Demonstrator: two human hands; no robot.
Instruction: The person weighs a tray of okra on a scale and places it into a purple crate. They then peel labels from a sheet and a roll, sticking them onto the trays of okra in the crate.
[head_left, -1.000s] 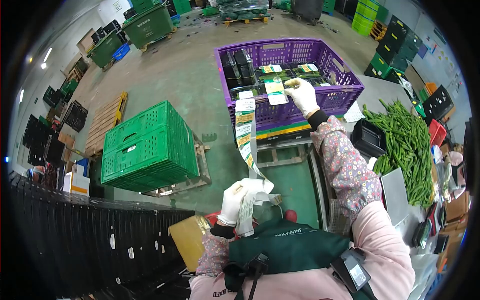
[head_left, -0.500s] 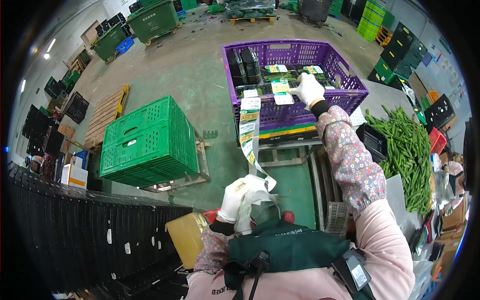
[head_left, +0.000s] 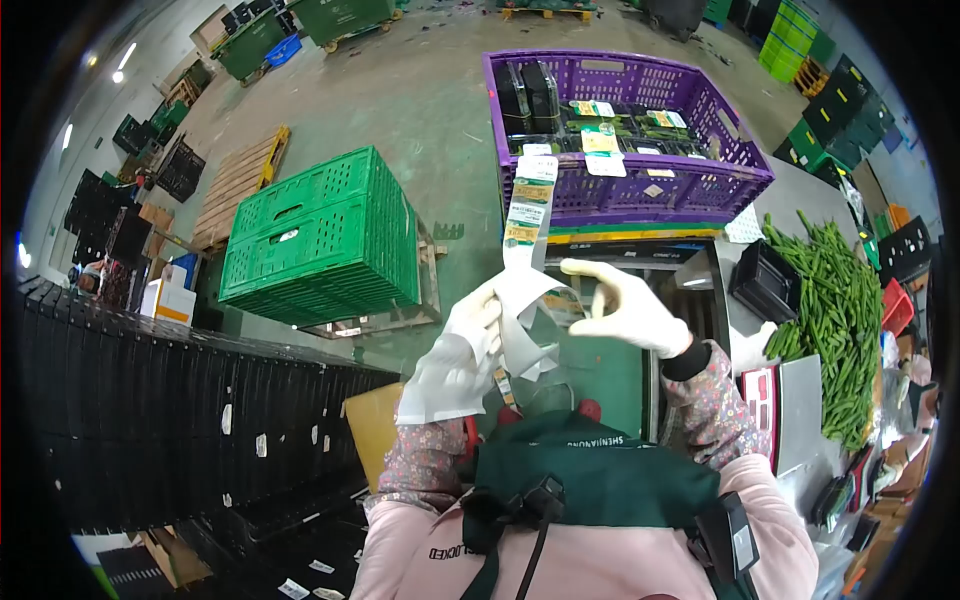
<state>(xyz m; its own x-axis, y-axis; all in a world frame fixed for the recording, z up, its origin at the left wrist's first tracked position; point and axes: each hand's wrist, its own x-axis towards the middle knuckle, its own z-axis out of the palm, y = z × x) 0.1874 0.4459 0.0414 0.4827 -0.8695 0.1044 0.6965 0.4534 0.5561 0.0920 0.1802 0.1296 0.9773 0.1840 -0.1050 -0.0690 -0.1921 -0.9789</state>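
My left hand (head_left: 476,322), in a white glove, is closed on a long strip of printed labels (head_left: 529,205) and its white backing paper, which curls and hangs below. The strip's upper end lies over the left front of a purple crate (head_left: 660,207). My right hand (head_left: 632,312), also gloved, is just right of the strip with thumb and fingers apart. Nothing shows between them. Inside the crate are film-wrapped black trays of green pods, several bearing labels; one label (head_left: 602,150) hangs over the front rim. Two black trays stand on edge at the crate's left.
A heap of okra (head_left: 825,330) lies on the metal table at right, beside an empty black tray (head_left: 766,280) and a scale (head_left: 770,412). Stacked green crates (head_left: 315,240) stand left of centre. Black crates (head_left: 180,440) line the near left.
My right hand has left the labelled tray in the crate and come back toward my left hand. My left hand has risen with the strip. The view has shifted.
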